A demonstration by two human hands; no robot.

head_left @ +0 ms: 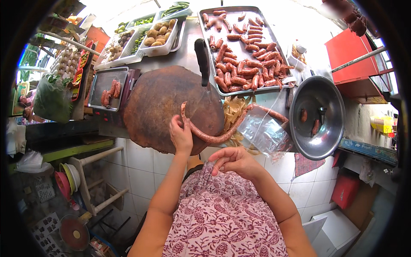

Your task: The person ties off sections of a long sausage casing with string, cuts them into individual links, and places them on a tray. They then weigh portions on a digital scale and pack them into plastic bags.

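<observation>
My left hand (181, 130) pinches a long raw sausage (209, 138) near one end on the round wooden chopping board (150, 98). The sausage curves right, across crumpled brown paper (235, 107) and beside a clear plastic bag (261, 132). My right hand (231, 162) is below it, near my patterned apron (222, 214), fingers loosely bent and apart, holding nothing. A black-handled blade (201, 58) lies at the board's back edge. A steel bowl (319, 98) at the right holds small sausage pieces and a metal funnel-like piece (321, 113).
Behind stands a large tray (205, 34) of sausage links. A small tray (98, 85) with sausages sits on a scale at the left. Produce tubs (154, 49), a bag of greens (51, 98), a red box (351, 55) and a wooden rack (94, 158) surround the work area.
</observation>
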